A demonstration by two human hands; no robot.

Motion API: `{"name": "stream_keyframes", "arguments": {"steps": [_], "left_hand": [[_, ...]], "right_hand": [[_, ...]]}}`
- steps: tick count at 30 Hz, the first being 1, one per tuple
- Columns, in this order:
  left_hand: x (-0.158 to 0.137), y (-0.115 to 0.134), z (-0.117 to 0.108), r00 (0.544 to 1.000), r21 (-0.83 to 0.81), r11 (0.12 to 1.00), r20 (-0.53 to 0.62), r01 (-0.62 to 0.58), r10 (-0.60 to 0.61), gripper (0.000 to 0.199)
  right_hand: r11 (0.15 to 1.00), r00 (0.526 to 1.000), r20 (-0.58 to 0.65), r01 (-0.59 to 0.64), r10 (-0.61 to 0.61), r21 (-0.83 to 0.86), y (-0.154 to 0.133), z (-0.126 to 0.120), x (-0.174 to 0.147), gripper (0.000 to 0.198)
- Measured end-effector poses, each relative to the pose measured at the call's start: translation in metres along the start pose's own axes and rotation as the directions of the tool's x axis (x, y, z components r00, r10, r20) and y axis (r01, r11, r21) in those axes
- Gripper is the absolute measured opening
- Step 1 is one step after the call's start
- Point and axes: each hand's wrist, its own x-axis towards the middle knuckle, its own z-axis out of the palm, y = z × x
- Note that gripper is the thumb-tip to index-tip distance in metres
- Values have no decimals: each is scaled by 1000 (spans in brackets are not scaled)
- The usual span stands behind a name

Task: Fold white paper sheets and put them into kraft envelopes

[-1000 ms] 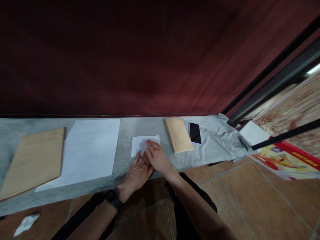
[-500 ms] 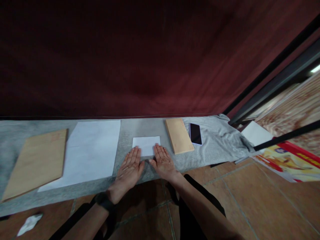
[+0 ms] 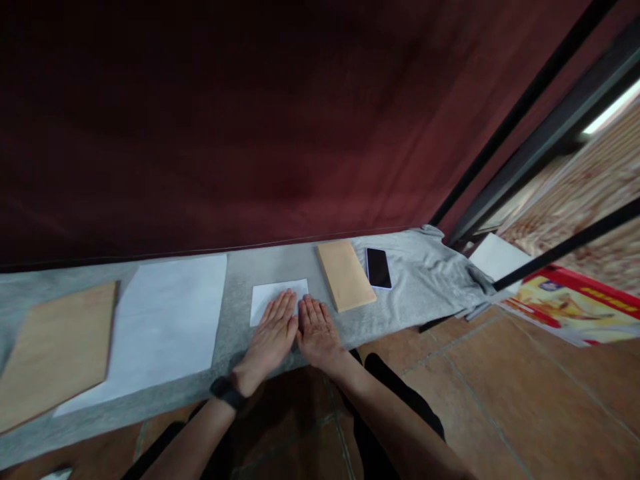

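A small white rectangle of paper (image 3: 264,298), perhaps folded, lies flat on the grey cloth (image 3: 240,293). My left hand (image 3: 274,331) rests palm down across its near right part, fingers stretched out. Beside it, my right hand (image 3: 318,331) lies flat with fingers extended over the paper's right edge. The two hands nearly touch at the thumbs and cover the near right part of the paper. A stack of brown envelopes (image 3: 346,275) sits just to the right of my right hand.
A phone (image 3: 379,268) lies right of the envelopes. On the left, a large white sheet (image 3: 170,320) lies partly under a large brown envelope (image 3: 65,347). A dark red curtain (image 3: 250,147) hangs behind. A printed red and yellow box (image 3: 580,303) stands at the right.
My left hand has slid right and forward over the paper, closer to my right hand. The view has shifted a little, so the things appear further left.
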Motion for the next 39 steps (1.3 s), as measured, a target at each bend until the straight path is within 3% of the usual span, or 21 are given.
{"name": "stream_keyframes", "arguments": {"steps": [7, 11, 17, 21, 25, 28, 33, 36, 39], "left_hand": [[30, 1, 11, 967, 92, 985, 194, 146, -162, 62], [27, -13, 6, 951, 142, 960, 163, 242, -264, 62], [15, -23, 0, 902, 186, 905, 139, 382, -409, 63], [16, -19, 3, 904, 174, 902, 100, 396, -416, 63], [20, -17, 0, 884, 153, 891, 134, 429, -448, 63], [20, -16, -4, 889, 121, 900, 152, 418, -433, 62], [13, -11, -9, 901, 71, 903, 75, 423, -428, 63], [11, -10, -7, 907, 49, 910, 67, 413, -415, 62], [10, -13, -3, 919, 58, 919, 36, 390, -393, 61]], "right_hand": [[999, 999, 22, -38, 37, 23, 2, 0, 3, 59], [997, 996, 64, -66, 63, 40, 5, -4, 4, 57], [994, 996, 23, -89, 88, 64, 3, -9, 6, 56], [990, 996, -39, -80, 85, 120, 4, -8, 10, 49], [979, 993, -108, -19, 41, 203, 5, 1, 12, 50], [947, 996, -85, -6, 35, 320, 5, 1, 18, 51], [851, 998, 37, -66, 55, 521, -4, -23, 39, 51], [840, 999, 32, -48, 36, 540, -15, -29, 43, 59], [856, 999, 34, -49, 36, 515, -22, -20, 39, 59]]}}
